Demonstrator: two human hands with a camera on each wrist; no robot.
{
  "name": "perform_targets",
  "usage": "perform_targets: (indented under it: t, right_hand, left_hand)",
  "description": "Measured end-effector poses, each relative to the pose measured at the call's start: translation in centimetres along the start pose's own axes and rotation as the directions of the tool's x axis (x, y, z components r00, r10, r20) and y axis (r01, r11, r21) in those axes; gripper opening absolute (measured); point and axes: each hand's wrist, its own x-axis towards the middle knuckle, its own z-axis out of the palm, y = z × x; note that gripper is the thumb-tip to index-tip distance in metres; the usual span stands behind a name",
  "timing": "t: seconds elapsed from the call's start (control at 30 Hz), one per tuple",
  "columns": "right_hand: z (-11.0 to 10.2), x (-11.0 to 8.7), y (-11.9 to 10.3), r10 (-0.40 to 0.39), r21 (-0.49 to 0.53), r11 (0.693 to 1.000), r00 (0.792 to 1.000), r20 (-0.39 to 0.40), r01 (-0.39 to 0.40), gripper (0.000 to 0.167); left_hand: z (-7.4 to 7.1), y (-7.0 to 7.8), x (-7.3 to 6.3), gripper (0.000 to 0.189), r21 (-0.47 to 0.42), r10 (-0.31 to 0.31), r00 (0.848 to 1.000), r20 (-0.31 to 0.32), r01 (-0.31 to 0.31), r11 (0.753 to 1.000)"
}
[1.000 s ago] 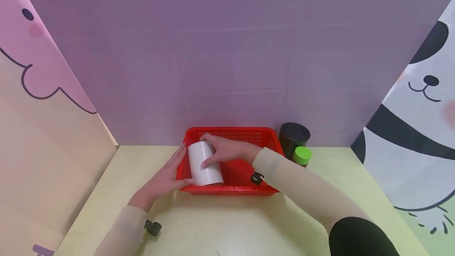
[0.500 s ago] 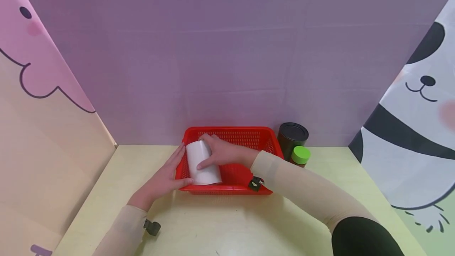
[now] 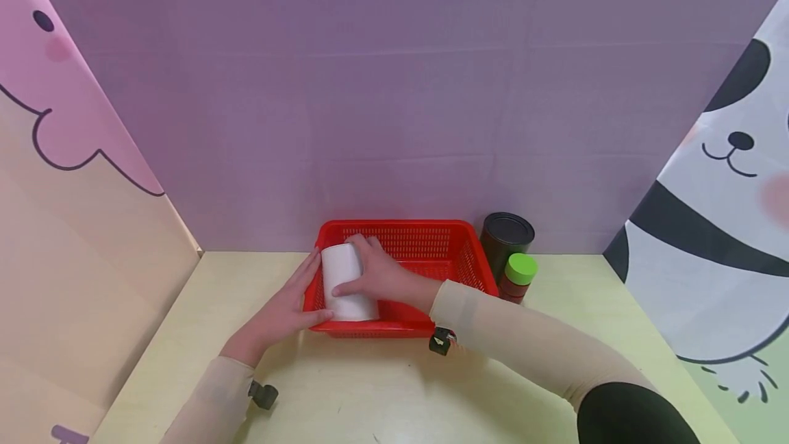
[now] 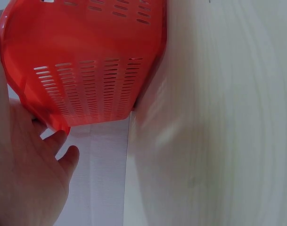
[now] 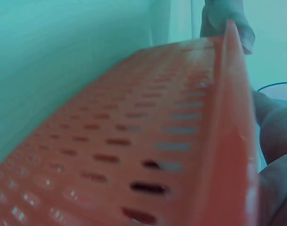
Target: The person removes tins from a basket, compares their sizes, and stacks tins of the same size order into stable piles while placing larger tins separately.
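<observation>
The white cylinder (image 3: 348, 307) sits inside the red basket (image 3: 425, 242), near its left wall; whether it stands or lies there is hard to tell, as fingers cover part of it; of the two hands, the right hand (image 3: 383, 276) grasps it from above, thumb on the near side and fingers over the far end, a spread that probably suits so broad a body; the left hand (image 3: 280, 321) clenches nothing, its fingers straight along the basket's left side and its thumb on the front rim, presumably to steady the basket on the desk (image 3: 345, 389); the black can (image 3: 504, 255) and the green-lidded jar (image 3: 519, 279) stand upright just beside the basket's right wall, the jar in front, a spot that seems to keep both out of the arms' way.
</observation>
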Motion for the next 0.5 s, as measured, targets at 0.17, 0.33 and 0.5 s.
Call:
perform_targets:
  t: [0.17, 0.33, 0.5]
  right_hand:
    - [0.8, -0.1, -0.1, 0.005, 0.057, 0.998, 0.998, -0.055, -0.002, 0.094]
    - [1.5, -0.1, 0.0, 0.018, 0.061, 0.998, 0.994, -0.105, -0.012, 0.094]
    - [1.7, -0.2, 0.1, 0.047, 0.055, 0.998, 0.989, -0.142, -0.039, 0.098]
  left_hand:
    - [-0.1, 0.1, 0.0, 0.123, -0.001, -0.002, 1.000, 0.002, 0.002, 1.000]
    - [-0.1, 0.0, 0.1, 0.123, 0.005, 0.010, 1.000, 0.003, -0.010, 1.000]
    - [0.1, -0.4, 0.2, 0.124, 0.017, 0.012, 1.000, 0.003, -0.012, 1.000]
